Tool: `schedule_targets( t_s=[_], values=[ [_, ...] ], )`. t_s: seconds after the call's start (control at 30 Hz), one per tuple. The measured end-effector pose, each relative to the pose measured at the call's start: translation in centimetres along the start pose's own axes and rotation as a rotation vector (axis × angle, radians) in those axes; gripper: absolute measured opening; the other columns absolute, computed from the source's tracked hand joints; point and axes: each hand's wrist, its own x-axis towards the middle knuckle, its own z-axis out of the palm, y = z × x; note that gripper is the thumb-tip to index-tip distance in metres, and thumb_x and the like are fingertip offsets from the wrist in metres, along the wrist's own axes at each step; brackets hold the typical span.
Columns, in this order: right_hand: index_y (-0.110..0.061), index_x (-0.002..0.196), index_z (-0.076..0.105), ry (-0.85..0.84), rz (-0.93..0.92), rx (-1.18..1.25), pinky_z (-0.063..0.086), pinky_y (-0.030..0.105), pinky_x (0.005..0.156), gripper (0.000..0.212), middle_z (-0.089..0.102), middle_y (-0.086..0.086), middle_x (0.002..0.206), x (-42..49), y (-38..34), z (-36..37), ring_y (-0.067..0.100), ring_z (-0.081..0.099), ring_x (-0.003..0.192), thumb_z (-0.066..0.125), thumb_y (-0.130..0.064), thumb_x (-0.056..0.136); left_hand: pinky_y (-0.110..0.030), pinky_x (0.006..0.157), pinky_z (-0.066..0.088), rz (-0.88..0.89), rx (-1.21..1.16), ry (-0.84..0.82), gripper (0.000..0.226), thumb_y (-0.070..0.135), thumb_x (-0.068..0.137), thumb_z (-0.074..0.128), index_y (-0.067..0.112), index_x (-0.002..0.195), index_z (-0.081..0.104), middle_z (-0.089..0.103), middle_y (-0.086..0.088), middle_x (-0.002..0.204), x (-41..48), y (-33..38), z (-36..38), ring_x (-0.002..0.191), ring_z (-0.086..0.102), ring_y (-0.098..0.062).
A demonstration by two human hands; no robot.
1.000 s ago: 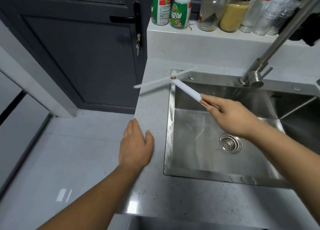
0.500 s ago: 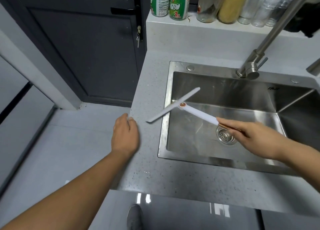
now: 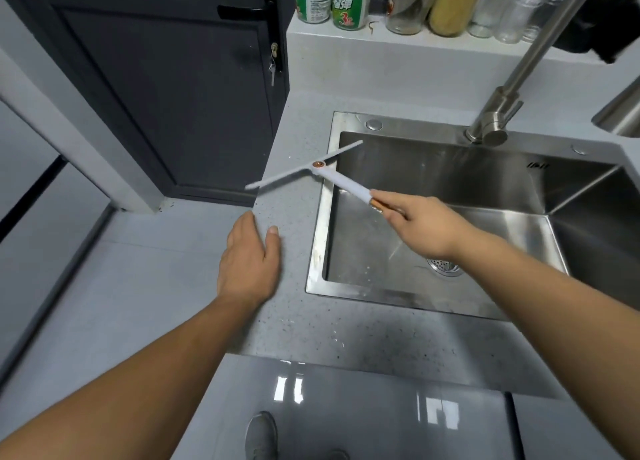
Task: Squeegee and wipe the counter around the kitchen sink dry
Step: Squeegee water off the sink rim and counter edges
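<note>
The right hand point(image 3: 427, 225) was closed around the near end of the squeegee point(image 3: 325, 172), its grip pinching the orange-brown butt of the handle so that nearly the whole tool stuck out beyond the fingers, up and to the left of the hand. The handle ran diagonally from the hand over the left part of the sink point(image 3: 450, 168) toward the sink's left rim. At its far end the blade crossed it in a T, stretching from above the basin's back-left corner out over the narrow strip of speckled grey surface point(image 3: 294, 130) left of the sink. Whether the blade touched that surface or was held just above it could not be told; it looked slightly blurred.

The squeegee was slim and white, with a small round copper-coloured joint where the handle met the thin, straight blade, and a short orange-brown section at the gripped end.

The left hand point(image 3: 247, 260) lay palm down at the left edge of the surface, near the front-left corner of the sink, fingers loosely spread and thumb out, holding nothing. It sat below the blade and well apart from it.

A steel faucet point(image 3: 498, 113) rose from the sink's back rim, and bottles and jars point(image 3: 349, 2) stood on the ledge behind.
</note>
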Motion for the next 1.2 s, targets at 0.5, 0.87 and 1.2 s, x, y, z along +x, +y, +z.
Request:
schedule_targets(
  t_s=[0.5, 0.87, 1.2],
  values=[
    [-0.081, 0.124, 0.031, -0.144, 0.145, -0.138, 0.052, 0.035, 0.054, 0.041, 0.063, -0.006, 0.059, -14.9, 5.7, -6.9, 0.012, 0.05, 0.045, 0.036, -0.066, 0.086, -0.048, 0.113, 0.037, -0.014, -0.127, -0.123, 0.068, 0.059, 0.1, 0.02, 0.01, 0.144, 0.038, 0.045, -0.009, 0.148, -3.0, -2.9, -1.0, 0.134, 0.043, -0.026],
    [-0.061, 0.133, 0.043, -0.091, 0.117, -0.027, 0.039, 0.022, 0.06, 0.04, 0.062, -0.015, 0.077, -6.8, -3.7, 1.4, 0.007, 0.055, 0.065, 0.041, -0.037, 0.102, -0.055, 0.111, 0.039, -0.136, -0.337, -0.03, 0.085, 0.069, 0.09, 0.011, 0.009, 0.145, 0.036, 0.045, -0.012, 0.148, -5.7, -4.5, -1.7, 0.135, 0.044, -0.03],
    [-0.071, 0.125, 0.045, -0.202, 0.1, -0.014, 0.052, 0.018, 0.071, 0.045, 0.072, -0.019, 0.111, -15.5, 0.9, -0.7, 0.0, 0.06, 0.067, 0.052, -0.034, 0.099, -0.044, 0.108, 0.04, -0.08, -0.36, -0.046, 0.075, 0.062, 0.094, 0.016, 0.007, 0.134, 0.048, 0.052, -0.013, 0.136, -5.7, -4.3, -2.1, 0.125, 0.049, -0.026]
  ],
)
